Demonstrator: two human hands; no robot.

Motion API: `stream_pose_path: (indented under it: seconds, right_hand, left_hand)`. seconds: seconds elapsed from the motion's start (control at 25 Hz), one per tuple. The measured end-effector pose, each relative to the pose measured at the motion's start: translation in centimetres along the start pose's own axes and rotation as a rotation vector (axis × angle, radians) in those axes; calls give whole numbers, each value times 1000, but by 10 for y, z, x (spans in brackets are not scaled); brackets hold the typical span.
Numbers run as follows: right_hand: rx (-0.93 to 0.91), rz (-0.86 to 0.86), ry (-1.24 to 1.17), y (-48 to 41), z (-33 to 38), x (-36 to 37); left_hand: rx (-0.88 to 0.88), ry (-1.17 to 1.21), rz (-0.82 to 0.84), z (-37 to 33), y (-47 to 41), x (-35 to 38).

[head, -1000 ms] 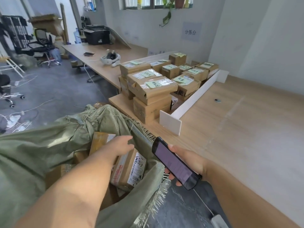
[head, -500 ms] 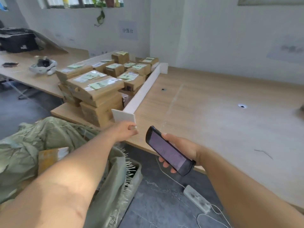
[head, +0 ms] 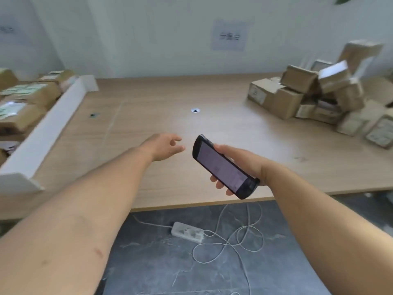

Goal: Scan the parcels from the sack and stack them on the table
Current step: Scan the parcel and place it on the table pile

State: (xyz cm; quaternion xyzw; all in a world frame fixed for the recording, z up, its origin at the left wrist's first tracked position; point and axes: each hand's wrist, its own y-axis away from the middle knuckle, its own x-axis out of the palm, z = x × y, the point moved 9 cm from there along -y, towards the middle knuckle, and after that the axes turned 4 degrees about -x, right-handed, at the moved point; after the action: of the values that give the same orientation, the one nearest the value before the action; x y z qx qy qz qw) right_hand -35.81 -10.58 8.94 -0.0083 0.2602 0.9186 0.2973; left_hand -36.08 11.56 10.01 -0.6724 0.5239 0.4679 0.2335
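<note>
My right hand (head: 240, 165) grips a black handheld scanner (head: 223, 167), screen up, over the front edge of the wooden table (head: 148, 116). My left hand (head: 165, 145) reaches out over the table with its fingers apart and nothing in it. A loose heap of cardboard parcels (head: 314, 92) lies on the table at the right. Labelled parcels (head: 23, 99) stand stacked at the far left, behind a white divider board (head: 49, 128). The sack is out of view.
A cable hole (head: 195, 110) sits in the middle of the table. On the grey floor below the table edge lies a white power strip (head: 187, 232) with looped white cable (head: 234, 237). A paper sign (head: 230, 37) hangs on the wall behind.
The view has swung right, away from the sack. My left hand left the parcels in the sack and now reaches empty over the table. The scanner stays in my right hand.
</note>
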Motion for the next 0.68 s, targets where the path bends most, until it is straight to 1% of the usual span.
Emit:
stream_pose_path:
  seconds: [0.16,0.28,0.44,0.68]
  right_hand:
    - [15,-99,-67,28,-38,-90]
    - [14,-146,-108,39,-57,-138]
    - [-9,-178,-168,38,-69,-180]
    - [28,-263,-227,11,-69,-247]
  left_hand:
    - [100,-42,31,-93,-43,39]
    - [160,-53,46,-146,-65,60]
    - [222,-81,90,-195,-99,82]
    - [286,-94,143,-246,-177,99]
